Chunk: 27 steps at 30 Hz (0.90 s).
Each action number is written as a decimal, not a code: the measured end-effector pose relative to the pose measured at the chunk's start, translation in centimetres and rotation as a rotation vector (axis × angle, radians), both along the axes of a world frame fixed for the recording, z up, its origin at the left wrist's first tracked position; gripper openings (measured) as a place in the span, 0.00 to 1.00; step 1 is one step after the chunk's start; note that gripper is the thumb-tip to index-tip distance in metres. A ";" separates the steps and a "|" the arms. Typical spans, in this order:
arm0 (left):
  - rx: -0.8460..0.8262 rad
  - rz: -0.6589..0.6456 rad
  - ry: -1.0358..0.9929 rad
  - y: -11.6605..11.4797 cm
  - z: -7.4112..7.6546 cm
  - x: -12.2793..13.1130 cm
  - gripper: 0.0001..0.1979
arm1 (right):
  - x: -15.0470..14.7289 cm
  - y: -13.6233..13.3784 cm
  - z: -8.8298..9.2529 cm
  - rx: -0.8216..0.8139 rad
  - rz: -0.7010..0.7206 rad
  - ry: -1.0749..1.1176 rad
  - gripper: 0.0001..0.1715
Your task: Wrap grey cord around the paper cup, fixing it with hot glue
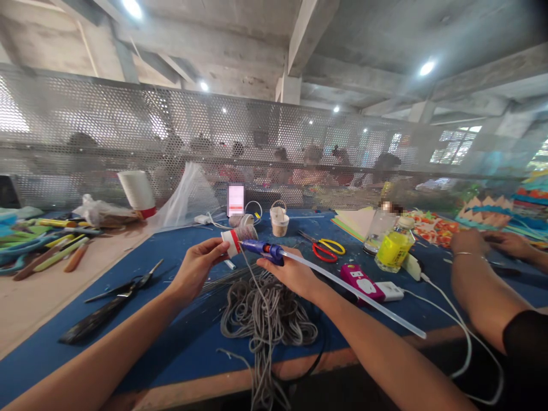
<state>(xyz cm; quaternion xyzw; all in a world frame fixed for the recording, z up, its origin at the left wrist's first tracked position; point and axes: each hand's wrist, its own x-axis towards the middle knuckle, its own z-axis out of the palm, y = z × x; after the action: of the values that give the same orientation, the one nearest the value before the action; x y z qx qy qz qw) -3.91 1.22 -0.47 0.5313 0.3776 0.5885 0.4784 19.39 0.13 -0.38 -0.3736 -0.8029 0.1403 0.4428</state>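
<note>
My left hand point(194, 267) grips a small paper cup point(230, 243) by its red-and-white rim end, tilted on its side. Grey cord is wound around the cup's far part, and a strand runs from it down to a loose heap of grey cord point(269, 314). In my right hand point(298, 275) is a blue glue gun point(262, 248), its nozzle at or close beside the cup; whether they touch I cannot tell. A long translucent glue stick point(355, 292) sticks out from the gun's rear, over my right wrist.
Black-handled scissors point(122, 294) lie left, red-and-yellow scissors point(329, 250) right. Behind stand a lit phone point(236, 200) and a small cord-wrapped basket point(279, 221). A purple power strip point(362, 282), white cables and a yellow bottle point(393, 250) lie near a co-worker's arm point(475, 279).
</note>
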 end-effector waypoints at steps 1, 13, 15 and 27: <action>0.003 0.003 0.004 0.0 0.0 0.0 0.15 | 0.0 0.0 0.0 0.004 0.000 -0.001 0.17; 0.016 0.028 0.022 0.3 -0.2 -0.1 0.15 | 0.0 0.2 -0.4 0.068 0.005 -0.020 0.15; 0.020 0.028 0.017 0.4 -0.3 -0.2 0.15 | 0.0 0.3 -0.5 0.075 -0.005 -0.021 0.14; 0.023 0.024 0.016 0.4 -0.4 -0.2 0.14 | 0.0 0.4 -0.7 0.049 -0.033 -0.047 0.16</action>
<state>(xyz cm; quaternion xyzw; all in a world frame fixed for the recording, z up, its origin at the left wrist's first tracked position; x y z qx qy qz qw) -4.14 1.58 -0.85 0.5370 0.3811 0.5939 0.4623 19.40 0.49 -1.12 -0.3790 -0.8100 0.1043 0.4351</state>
